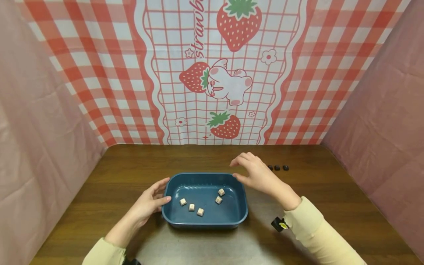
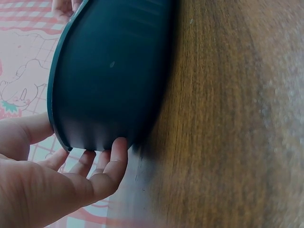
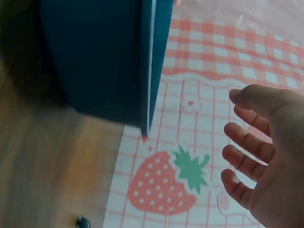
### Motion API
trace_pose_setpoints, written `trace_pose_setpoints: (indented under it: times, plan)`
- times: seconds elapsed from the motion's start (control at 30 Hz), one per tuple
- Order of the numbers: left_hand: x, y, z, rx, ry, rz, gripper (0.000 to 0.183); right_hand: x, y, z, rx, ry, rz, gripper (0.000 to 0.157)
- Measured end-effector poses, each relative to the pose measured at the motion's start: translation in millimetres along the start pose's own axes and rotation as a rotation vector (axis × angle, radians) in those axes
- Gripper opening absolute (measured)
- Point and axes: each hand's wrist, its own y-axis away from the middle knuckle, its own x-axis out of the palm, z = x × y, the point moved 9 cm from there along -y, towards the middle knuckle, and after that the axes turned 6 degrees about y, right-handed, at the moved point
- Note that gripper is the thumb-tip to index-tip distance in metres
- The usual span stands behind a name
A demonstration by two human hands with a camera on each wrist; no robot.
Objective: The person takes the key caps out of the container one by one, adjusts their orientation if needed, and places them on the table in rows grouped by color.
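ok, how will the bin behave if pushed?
The bin is likely stiff: its walls look undented in the left hand. Probably slick, given the glossy inside. Wide and low, so unlikely to tip; loose blocks may slide.

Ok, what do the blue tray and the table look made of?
Blue tray: probably moulded plastic, glossy inside; bright highlights and smooth rounded corners suggest it. Table: wood-look, brown with streaky grain and a soft sheen; solid wood or laminate, I can't tell.
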Motion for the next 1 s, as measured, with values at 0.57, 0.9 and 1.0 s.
trace_pose_setpoints:
  times: [0.57, 0.9, 1.0]
  plan:
    - [-0.4, -0.6, 1.5, -0.019, 0.002, -0.015, 0.060, 53.8, -6, 50, -0.142, -0.097, 0.114, 0.025]
    - [-1.3, -1.7, 2.7, -0.016, 0.000, -0.013, 0.060, 93.0, -4, 68, -0.201, -0.095, 0.263, 0.028]
    - [-1.2, -1.8, 2.9, -0.015, 0.000, -0.011, 0.060, 100.3, -3, 73, -0.221, -0.090, 0.309, 0.029]
